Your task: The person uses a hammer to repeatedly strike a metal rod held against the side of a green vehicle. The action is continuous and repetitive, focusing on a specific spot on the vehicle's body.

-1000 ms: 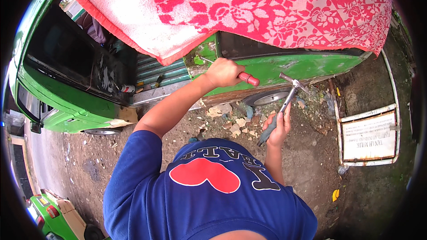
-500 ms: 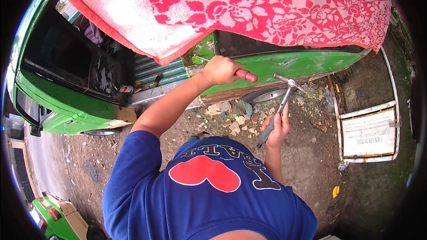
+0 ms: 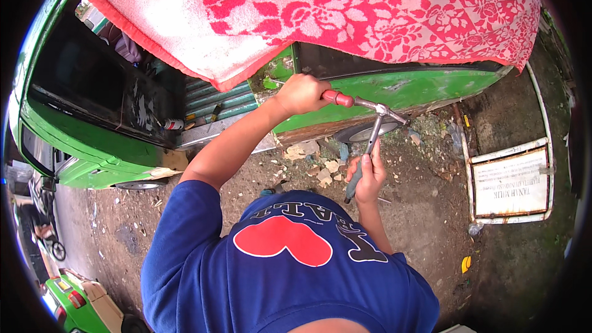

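Note:
My left hand [image 3: 302,94] grips a red-handled tool [image 3: 338,98], possibly a screwdriver or chisel, whose thin shaft points into the scraped green corner panel [image 3: 271,69] of a vehicle. My right hand [image 3: 369,176] holds a steel hammer [image 3: 383,112] with a grey grip, its head at the butt of the red handle; whether they touch is unclear. Just below the tools runs the green side body [image 3: 431,86] with rusty lower edge and a wheel [image 3: 351,134].
A pink floral blanket [image 3: 370,6] drapes over the top. A green open door [image 3: 98,154] stands left, beside ribbed flooring. A white framed signboard [image 3: 509,188] lies right, debris [image 3: 305,149] litters the ground, and a two-wheeler [image 3: 43,234] and another green vehicle [image 3: 80,299] appear at left.
My right hand and hammer have moved left, bringing the head to the red handle's end. My left hand has shifted slightly up-left. A two-wheeler has come into view at far left.

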Tool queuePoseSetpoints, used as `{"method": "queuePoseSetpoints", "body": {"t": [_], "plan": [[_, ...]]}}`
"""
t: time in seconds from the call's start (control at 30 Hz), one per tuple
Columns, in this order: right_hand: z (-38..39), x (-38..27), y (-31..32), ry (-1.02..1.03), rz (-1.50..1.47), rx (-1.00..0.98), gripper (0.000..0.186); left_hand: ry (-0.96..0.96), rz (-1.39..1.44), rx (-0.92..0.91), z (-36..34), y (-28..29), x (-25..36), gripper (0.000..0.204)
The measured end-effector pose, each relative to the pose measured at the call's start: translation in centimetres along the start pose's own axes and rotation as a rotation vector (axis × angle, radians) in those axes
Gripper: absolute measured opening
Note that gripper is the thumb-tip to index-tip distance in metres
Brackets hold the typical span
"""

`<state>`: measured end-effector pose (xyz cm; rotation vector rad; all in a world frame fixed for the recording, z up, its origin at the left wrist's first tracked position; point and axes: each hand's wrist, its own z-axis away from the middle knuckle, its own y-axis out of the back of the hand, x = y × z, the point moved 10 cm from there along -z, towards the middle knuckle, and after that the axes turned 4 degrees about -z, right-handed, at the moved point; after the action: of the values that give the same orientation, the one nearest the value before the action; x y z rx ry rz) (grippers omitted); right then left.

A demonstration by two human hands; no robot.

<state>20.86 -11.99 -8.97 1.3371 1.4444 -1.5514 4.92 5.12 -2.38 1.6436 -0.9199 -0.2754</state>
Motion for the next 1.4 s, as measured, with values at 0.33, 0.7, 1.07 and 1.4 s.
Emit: {"method": "queuePoseSetpoints", "body": {"t": [0.33,0.7,1.07,1.4], "plan": [[0.3,-1.5,1.2,0.147,-0.063,0.111,0.053,0.015,0.005,0.016,-0.1,0.1,-0.3,0.021],[-0.1,-2.5,0.3,0.113,-0.095,0.080,0.054,0.017,0.009,0.025,2.4,-0.9,-2.0,0.020],[-0.6,-2.4,0.1,0.064,-0.018,0.019,0.057,-0.198,0.041,0.294,3.6,3.7,1.7,0.017],[-0.7,-3.0,0.5,0.053,0.021,0.032,0.056,-0.206,0.142,0.463,4.6,5.0,0.5,0.015]]}}
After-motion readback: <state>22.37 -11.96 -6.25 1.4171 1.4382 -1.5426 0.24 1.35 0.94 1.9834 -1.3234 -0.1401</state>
